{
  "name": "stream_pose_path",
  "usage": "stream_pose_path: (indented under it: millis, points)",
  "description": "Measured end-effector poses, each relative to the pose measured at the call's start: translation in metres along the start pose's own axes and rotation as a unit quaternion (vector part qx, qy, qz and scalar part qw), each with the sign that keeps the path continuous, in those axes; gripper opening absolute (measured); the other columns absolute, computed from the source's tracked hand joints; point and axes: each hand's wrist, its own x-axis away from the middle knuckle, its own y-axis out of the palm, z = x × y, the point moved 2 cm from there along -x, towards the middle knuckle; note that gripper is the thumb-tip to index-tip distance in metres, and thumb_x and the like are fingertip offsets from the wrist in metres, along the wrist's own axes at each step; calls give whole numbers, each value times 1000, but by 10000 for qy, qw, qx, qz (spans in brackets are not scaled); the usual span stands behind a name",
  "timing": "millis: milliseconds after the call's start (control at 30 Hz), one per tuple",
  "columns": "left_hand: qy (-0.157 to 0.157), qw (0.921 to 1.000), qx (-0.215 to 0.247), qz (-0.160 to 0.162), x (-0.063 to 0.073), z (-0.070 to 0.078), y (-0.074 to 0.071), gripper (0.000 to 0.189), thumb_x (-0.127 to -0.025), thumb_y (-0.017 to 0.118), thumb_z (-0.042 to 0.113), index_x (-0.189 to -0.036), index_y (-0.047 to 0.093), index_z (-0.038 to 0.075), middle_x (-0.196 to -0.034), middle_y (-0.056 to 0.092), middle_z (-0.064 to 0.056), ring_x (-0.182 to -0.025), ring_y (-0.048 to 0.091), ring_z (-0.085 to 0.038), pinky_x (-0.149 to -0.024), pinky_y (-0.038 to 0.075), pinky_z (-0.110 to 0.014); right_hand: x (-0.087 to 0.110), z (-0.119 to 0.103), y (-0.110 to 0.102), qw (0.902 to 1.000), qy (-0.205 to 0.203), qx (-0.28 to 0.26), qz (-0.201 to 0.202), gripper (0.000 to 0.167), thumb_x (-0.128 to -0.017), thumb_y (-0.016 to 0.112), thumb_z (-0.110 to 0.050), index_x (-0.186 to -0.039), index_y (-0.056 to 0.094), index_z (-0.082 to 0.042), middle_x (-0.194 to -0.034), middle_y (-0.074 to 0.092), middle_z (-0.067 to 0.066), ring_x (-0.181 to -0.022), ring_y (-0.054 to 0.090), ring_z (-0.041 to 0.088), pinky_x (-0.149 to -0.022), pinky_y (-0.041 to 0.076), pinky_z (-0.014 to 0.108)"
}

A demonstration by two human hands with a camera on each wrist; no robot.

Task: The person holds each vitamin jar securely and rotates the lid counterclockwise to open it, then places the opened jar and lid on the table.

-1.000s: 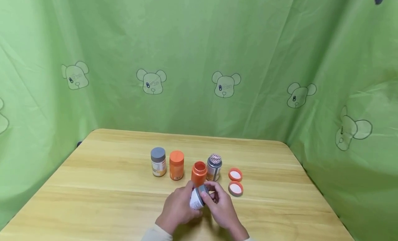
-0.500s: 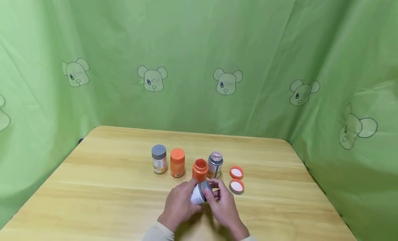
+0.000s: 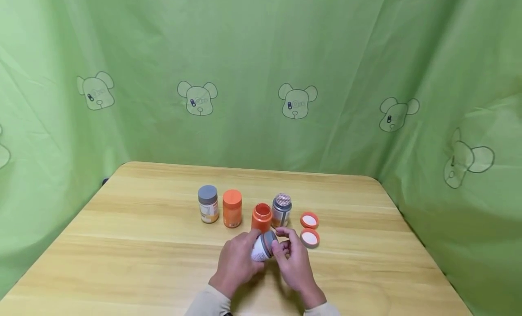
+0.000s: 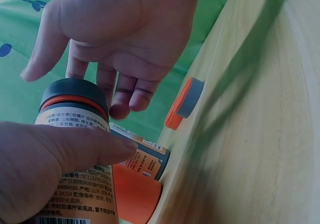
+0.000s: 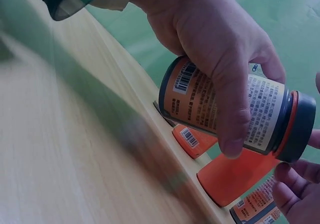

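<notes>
My left hand [image 3: 236,264] grips a tilted vitamin bottle [image 3: 260,250] by its printed body, the thumb across the label in both wrist views. On its neck sits a grey lid [image 5: 301,127], with an orange ring showing under its edge. At that lid is my right hand [image 3: 297,265], its fingers loosely bent and spread. The left wrist view shows its thumb apart from the lid and the fingers behind it. Just beyond the hands stand an uncapped orange bottle [image 3: 261,218] and a grey bottle [image 3: 281,211] with foil over its mouth.
Left of these stand a grey-lidded bottle [image 3: 208,205] and an orange-lidded bottle [image 3: 232,209], both capped. Two removed lids, an orange lid [image 3: 309,220] and a grey lid [image 3: 310,238], lie upturned to the right. A green curtain [image 3: 244,139] surrounds the wooden table [image 3: 122,257].
The right thumb and fingers have loosened and spread around the lid, while the left hand keeps its hold on the bottle. The whole head view has shifted slightly.
</notes>
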Motion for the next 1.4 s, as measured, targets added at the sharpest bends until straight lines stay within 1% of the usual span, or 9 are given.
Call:
stream_pose_path:
  millis: [200, 467, 567, 667, 867, 1067, 1167, 1300, 1400]
  points:
    - [115, 9999, -80, -23, -1, 2, -1, 62, -57, 93, 21, -110, 60, 13, -85, 65, -4, -67, 57, -15, -61, 48, -30, -1, 1, 0, 9991, 370, 147, 166, 29, -90, 67, -10, -115, 56, 1, -101, 60, 10, -66, 50, 8, -56, 44, 22]
    - [28, 9999, -82, 138, -1, 1, -1, 63, -55, 93, 20, -110, 61, 13, -87, 66, -5, -67, 59, -17, -62, 49, -31, -1, 1, -1, 9993, 267, -245, 67, 33, -86, 65, 1, -117, 54, 5, -110, 60, 14, -80, 55, 16, -69, 49, 26]
    - [26, 9998, -70, 185, 0, 0, -1, 64, -55, 92, 19, -110, 60, 13, -87, 67, -6, -68, 59, -18, -62, 49, -32, -1, 2, -1, 9990, 261, -352, 31, 34, -87, 63, 0, -120, 54, 5, -112, 59, 16, -85, 56, 17, -72, 50, 28]
    - [36, 9998, -39, 196, 0, 1, -1, 63, -55, 93, 19, -110, 61, 13, -86, 66, -5, -67, 59, -17, -62, 49, -32, -1, 3, 0, 9994, 269, -223, -23, 32, -90, 62, -4, -120, 53, 5, -113, 58, 18, -84, 56, 17, -71, 49, 27]
    - [28, 9999, -31, 111, 1, 2, -1, 62, -57, 92, 20, -111, 61, 13, -85, 66, -5, -66, 58, -16, -61, 48, -31, -1, 3, 1, 9976, 674, 30, -152, 34, -94, 64, -15, -120, 53, 3, -112, 58, 13, -74, 54, 13, -64, 47, 24]
    - [-84, 9999, -41, -45, 2, 1, 1, 61, -59, 92, 22, -111, 60, 14, -85, 65, -4, -67, 57, -15, -62, 48, -31, -2, 3, 1, 9953, 931, 26, -273, 33, -93, 65, -17, -119, 55, 2, -112, 58, 13, -76, 56, 15, -68, 48, 25]
    - [-91, 10000, -23, -7, 3, 1, 1, 61, -58, 92, 21, -110, 60, 14, -85, 66, -4, -67, 58, -15, -62, 48, -31, -2, 3, 1, 9952, 924, -47, -318, 33, -93, 64, -13, -119, 54, 2, -114, 58, 14, -81, 57, 18, -71, 49, 25]
    - [-99, 9999, -24, 60, 4, 0, 0, 61, -58, 92, 21, -110, 60, 14, -85, 66, -4, -67, 58, -15, -62, 49, -31, 0, 3, 2, 9965, 714, -182, -385, 33, -92, 62, -7, -122, 53, 3, -117, 57, 16, -87, 58, 21, -73, 50, 27]
    - [-138, 9999, -5, 3, 4, 0, 0, 61, -59, 92, 23, -110, 60, 14, -85, 65, -4, -67, 57, -15, -62, 48, -32, 0, 3, 2, 9972, 591, -202, -410, 34, -92, 61, -7, -123, 52, 4, -118, 57, 17, -89, 58, 21, -73, 50, 28]
